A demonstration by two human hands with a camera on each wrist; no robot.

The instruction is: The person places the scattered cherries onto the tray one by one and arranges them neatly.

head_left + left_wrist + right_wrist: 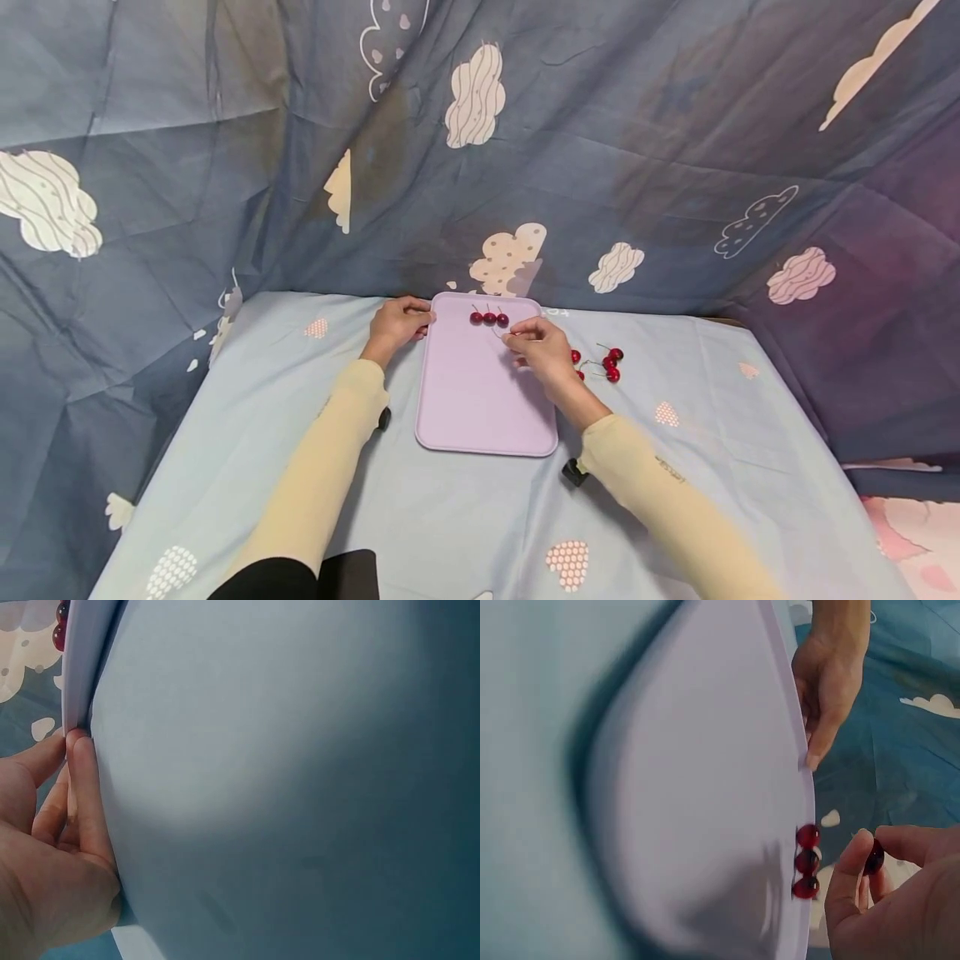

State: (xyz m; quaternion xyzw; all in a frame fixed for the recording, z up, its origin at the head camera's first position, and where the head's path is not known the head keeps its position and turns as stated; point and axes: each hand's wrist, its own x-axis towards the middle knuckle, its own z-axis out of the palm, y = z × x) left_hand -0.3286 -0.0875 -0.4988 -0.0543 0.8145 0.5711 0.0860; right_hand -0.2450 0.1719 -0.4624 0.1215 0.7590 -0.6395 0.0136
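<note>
A lilac tray point(480, 408) lies on the light blue cloth, its long side pointing away from me. My left hand point(397, 323) pinches the tray's left rim near the far corner, thumb on the rim and fingers against the edge, as the left wrist view shows. Three dark red cherries point(489, 318) sit in a row at the far end of the tray, stems up. Over the tray, just right of that row, my right hand point(545, 350) pinches another cherry point(874, 857) between thumb and fingers; the head view mostly hides this fruit.
Several loose cherries point(610, 363) with stems lie on the cloth right of the tray, some partly behind my right hand. A dark patterned curtain point(420, 208) hangs behind the table. The blue cloth point(465, 517) stretches out in front of the tray.
</note>
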